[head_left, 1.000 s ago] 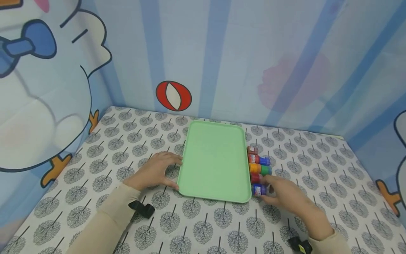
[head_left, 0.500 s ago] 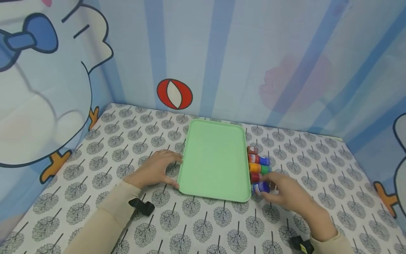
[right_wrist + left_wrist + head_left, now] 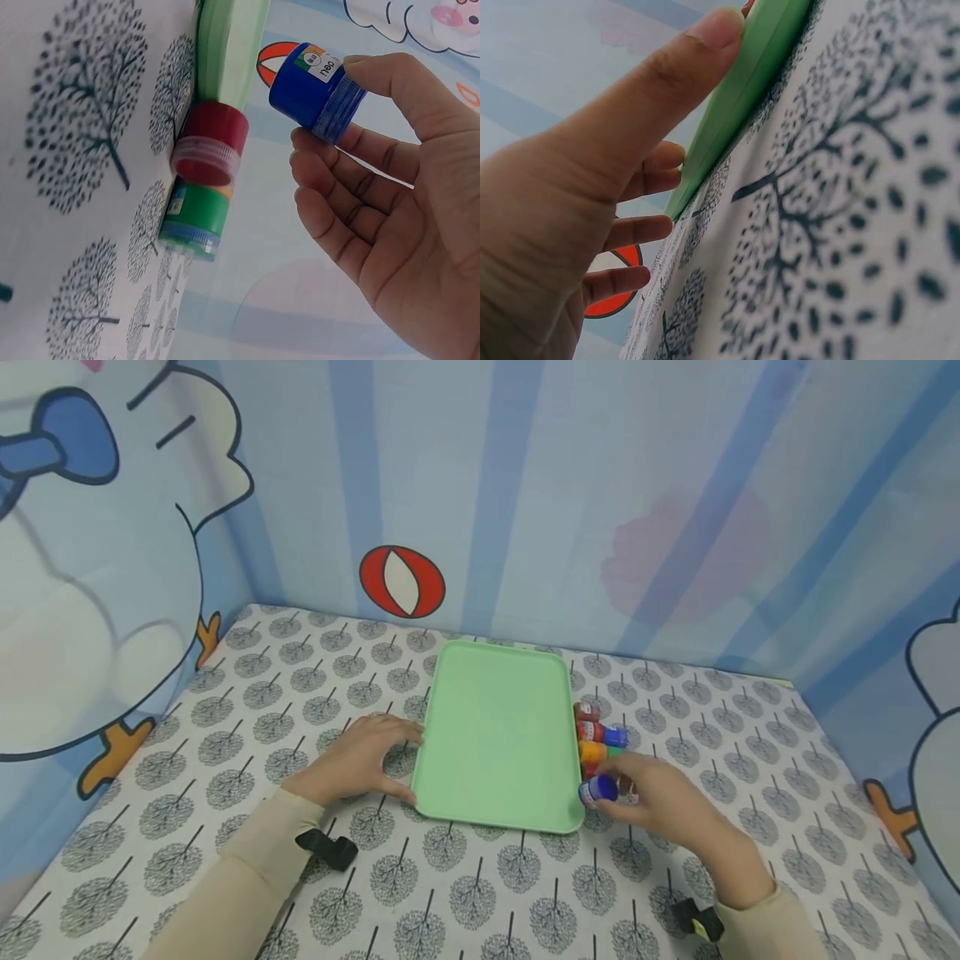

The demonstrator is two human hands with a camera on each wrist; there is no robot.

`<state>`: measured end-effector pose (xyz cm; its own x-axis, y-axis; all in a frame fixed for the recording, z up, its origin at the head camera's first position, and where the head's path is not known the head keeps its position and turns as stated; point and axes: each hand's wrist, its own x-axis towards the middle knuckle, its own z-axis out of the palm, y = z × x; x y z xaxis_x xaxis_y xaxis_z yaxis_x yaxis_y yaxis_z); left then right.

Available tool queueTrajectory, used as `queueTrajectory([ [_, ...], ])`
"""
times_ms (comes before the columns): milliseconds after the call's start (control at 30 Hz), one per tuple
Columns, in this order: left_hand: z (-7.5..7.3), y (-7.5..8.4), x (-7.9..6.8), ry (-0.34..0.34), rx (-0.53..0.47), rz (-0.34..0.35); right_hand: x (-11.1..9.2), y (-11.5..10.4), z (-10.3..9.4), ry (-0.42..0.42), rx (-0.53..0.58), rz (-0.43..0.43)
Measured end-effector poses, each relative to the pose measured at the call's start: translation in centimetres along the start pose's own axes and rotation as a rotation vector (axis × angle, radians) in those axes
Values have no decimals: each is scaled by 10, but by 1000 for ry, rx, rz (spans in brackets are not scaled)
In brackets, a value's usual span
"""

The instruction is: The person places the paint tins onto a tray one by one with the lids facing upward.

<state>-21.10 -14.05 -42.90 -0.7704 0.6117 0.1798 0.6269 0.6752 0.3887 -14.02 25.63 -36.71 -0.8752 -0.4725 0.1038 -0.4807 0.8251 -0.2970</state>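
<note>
A light green tray (image 3: 498,735) lies on the patterned cloth. My left hand (image 3: 363,760) is at its left side, fingers spread and fairly straight; thumb and fingertips touch the rim, and the left wrist view shows the thumb against the tray wall (image 3: 754,71). My right hand (image 3: 660,797) pinches a small blue paint jar (image 3: 311,94) between thumb and fingers, near the tray's lower right corner. In the right wrist view the jar is raised off the cloth and tilted. Beside it lie a dark red paint jar (image 3: 217,131) and a green paint jar (image 3: 199,210).
Along the tray's right side lie more small paint jars on their sides: a brown one (image 3: 587,711), a red one (image 3: 589,732), another blue one (image 3: 616,737) and an orange one (image 3: 592,752). A printed fabric wall (image 3: 525,527) stands behind the table.
My right hand has taken hold of the blue paint jar lying at the near end of the row, tipped it and lifted it. The left hand has stayed at the tray's rim.
</note>
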Motion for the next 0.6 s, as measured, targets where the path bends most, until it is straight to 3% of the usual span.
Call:
queueTrajectory([
  [333, -2, 1, 1, -2, 8, -4, 17, -17, 2, -48, -23, -17],
  [600, -2, 2, 0, -1, 12, 0, 28, -25, 13, -59, 21, -61],
])
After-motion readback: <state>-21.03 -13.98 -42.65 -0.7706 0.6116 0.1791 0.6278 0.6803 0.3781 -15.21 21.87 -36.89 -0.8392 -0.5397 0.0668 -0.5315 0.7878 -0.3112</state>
